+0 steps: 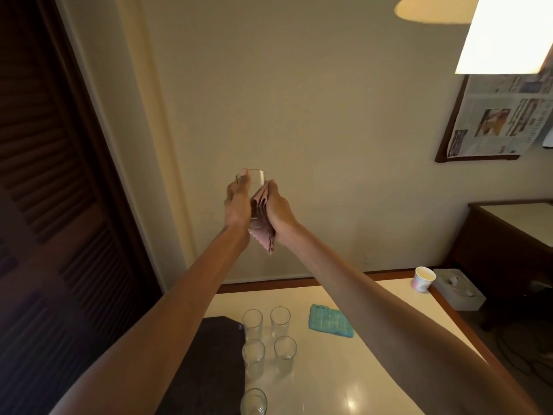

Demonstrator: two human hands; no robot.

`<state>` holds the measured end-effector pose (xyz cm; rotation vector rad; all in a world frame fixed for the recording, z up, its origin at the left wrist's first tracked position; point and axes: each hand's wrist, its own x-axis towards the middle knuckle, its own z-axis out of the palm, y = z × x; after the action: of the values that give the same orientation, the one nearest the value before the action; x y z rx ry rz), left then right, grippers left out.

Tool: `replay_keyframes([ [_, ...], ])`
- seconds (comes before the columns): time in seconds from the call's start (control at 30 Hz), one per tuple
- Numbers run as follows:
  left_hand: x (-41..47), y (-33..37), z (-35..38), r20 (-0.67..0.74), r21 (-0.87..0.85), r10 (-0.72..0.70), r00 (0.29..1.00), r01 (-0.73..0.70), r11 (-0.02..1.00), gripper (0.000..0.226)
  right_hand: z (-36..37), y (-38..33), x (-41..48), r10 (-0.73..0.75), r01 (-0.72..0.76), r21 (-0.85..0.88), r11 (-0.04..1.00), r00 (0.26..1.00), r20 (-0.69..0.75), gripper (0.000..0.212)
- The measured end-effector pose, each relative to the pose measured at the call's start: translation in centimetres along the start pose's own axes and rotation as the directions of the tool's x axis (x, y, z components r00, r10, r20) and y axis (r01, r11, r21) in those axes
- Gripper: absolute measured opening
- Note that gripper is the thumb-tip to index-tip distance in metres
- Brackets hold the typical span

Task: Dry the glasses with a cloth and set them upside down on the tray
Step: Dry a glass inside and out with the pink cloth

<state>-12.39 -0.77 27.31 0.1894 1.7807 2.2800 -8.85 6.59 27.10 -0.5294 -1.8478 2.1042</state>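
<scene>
gripping the raised glass (256, 178) in left grip (238, 202), curling fingers round its side, fingertips reaching up to the rim. pinching a pink cloth (264, 232) in right grip (279, 206), pressing it flat against the glass's right side, letting the folded end hang down below both wrists. holding the glass with open rim uppermost, in front of the beige wall (299, 100), well above the worktop (344, 369), stretching both bare arms forward and up.

showing, down on the worktop, five other glasses (253, 356) standing upright in a loose cluster, two pairs plus one nearest the camera, cropping at the lower edge. sitting just right of a dark tray (215, 354), partly hiding under the left forearm. lying folded right of the cluster, apart from it, a teal cloth (330, 324). standing at the far right corner, a paper cup (424, 278), with a white box (460, 290) just beyond the worktop edge. hanging over a dark frame on the wall upper right, a newspaper sheet (502, 115). filling the left side, a dark louvred door (45, 175).
</scene>
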Motion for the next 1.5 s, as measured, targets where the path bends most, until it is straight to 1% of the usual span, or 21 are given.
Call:
replay_keyframes([
  [0.07, 0.5, 0.3, -0.2, -0.035, -0.055, 0.029, 0.999, -0.031, 0.998, 0.054, 0.0, 0.5, -0.9, -0.119, 0.121, -0.203, 0.972, 0.993, 0.026, 0.079],
  [0.1, 0.8, 0.2, -0.4, -0.051, -0.067, 0.022, 0.998, -0.025, 0.997, 0.050, 0.0, 0.5, -1.4, -0.175, 0.179, -0.277, 0.944, 0.984, 0.038, 0.077],
  [0.2, 0.8, 0.3, -0.4, -0.021, -0.051, -0.025, 0.999, 0.024, 0.998, 0.048, 0.2, 0.5, -1.4, -0.382, 0.366, -0.409, 0.836, 0.923, 0.045, 0.050],
  [0.3, 0.5, 0.1, -0.3, 0.063, -0.047, -0.075, 0.995, 0.078, 0.996, 0.056, 0.2, 0.1, -0.7, -0.571, 0.501, -0.464, 0.730, 0.821, -0.011, 0.041],
  [0.37, -0.2, 0.2, 0.1, 0.089, -0.039, -0.073, 0.993, 0.077, 0.996, 0.062, 0.0, -1.2, -0.7, -0.508, 0.443, -0.401, 0.802, 0.859, -0.067, 0.041],
  [0.43, -0.4, 0.3, 0.5, 0.094, 0.011, -0.038, 0.995, 0.038, 0.999, 0.069, -0.4, -2.5, -0.4, -0.354, 0.310, -0.302, 0.901, 0.930, -0.101, 0.055],
  [0.5, -0.9, 0.9, 0.8, 0.087, 0.062, -0.020, 0.996, 0.014, 0.998, 0.070, -0.5, -3.5, -0.2, -0.253, 0.215, -0.257, 0.942, 0.959, -0.126, 0.072],
  [0.63, -0.8, 2.1, 0.8, 0.053, 0.057, -0.041, 0.998, 0.038, 0.998, 0.084, 0.2, -3.0, 0.7, -0.082, 0.053, -0.205, 0.977, 0.988, -0.134, 0.075],
  [0.73, -0.1, 2.5, 0.3, 0.067, -0.047, -0.031, 0.997, 0.034, 0.998, 0.071, 0.7, -1.7, -0.3, -0.127, 0.096, -0.303, 0.948, 0.988, -0.085, 0.080],
  [0.8, 1.3, 1.9, -0.3, 0.067, -0.099, -0.055, 0.996, 0.061, 0.993, 0.087, 1.0, -1.3, -1.6, -0.285, 0.251, -0.356, 0.900, 0.958, -0.044, 0.062],
  [0.83, 1.8, 1.6, -0.5, 0.071, -0.114, -0.059, 0.996, 0.067, 0.991, 0.088, 1.2, -1.1, -1.8, -0.388, 0.350, -0.388, 0.853, 0.921, -0.023, 0.051],
  [0.9, 1.4, 1.7, -0.6, 0.100, -0.106, -0.053, 0.994, 0.064, 0.992, 0.067, 1.2, -0.9, -1.5, -0.541, 0.481, -0.473, 0.738, 0.841, 0.010, 0.045],
  [0.97, 0.7, 2.1, -0.4, 0.139, -0.110, -0.062, 0.988, 0.078, 0.991, 0.054, 1.1, -1.2, -0.7, -0.613, 0.529, -0.517, 0.673, 0.790, 0.010, 0.049],
  [1.0, 0.7, 2.0, -0.4, 0.149, -0.106, -0.062, 0.987, 0.078, 0.991, 0.052, 0.9, -1.5, -0.3, -0.619, 0.531, -0.514, 0.674, 0.785, 0.001, 0.050],
  [1.07, 0.6, 1.9, -0.3, 0.140, -0.097, -0.041, 0.989, 0.055, 0.994, 0.049, 0.4, -2.4, 0.2, -0.547, 0.469, -0.440, 0.766, 0.835, -0.062, 0.050],
  [1.13, 0.4, 1.7, -0.2, 0.109, -0.052, 0.003, 0.994, 0.003, 0.999, 0.048, 0.1, -3.4, 0.8, -0.374, 0.320, -0.331, 0.888, 0.921, -0.113, 0.062],
  [1.2, 0.4, 1.7, 0.2, 0.077, 0.025, 0.040, 0.996, -0.042, 0.999, 0.060, 0.1, -4.0, 1.3, -0.180, 0.155, -0.192, 0.969, 0.977, -0.117, 0.078],
  [1.3, 0.5, 1.8, 0.5, 0.050, 0.049, 0.003, 0.999, -0.006, 0.999, 0.089, 0.7, -3.3, 1.7, -0.027, 0.023, -0.046, 0.999, 0.995, -0.099, 0.073],
  [1.37, 1.5, 1.7, 0.2, 0.018, 0.014, -0.020, 1.000, 0.020, 1.000, 0.099, 1.2, -2.6, 1.4, -0.034, 0.026, -0.091, 0.995, 0.996, -0.087, 0.071],
  [1.43, 2.1, 2.1, 0.0, 0.047, -0.047, -0.030, 0.998, 0.033, 0.998, 0.096, 1.3, -1.9, 0.2, -0.102, 0.085, -0.211, 0.974, 0.992, -0.069, 0.073],
  [1.5, 2.1, 2.7, -0.1, 0.090, -0.118, -0.040, 0.995, 0.051, 0.992, 0.092, 1.6, -1.6, -1.0, -0.282, 0.253, -0.298, 0.920, 0.958, -0.056, 0.052],
])
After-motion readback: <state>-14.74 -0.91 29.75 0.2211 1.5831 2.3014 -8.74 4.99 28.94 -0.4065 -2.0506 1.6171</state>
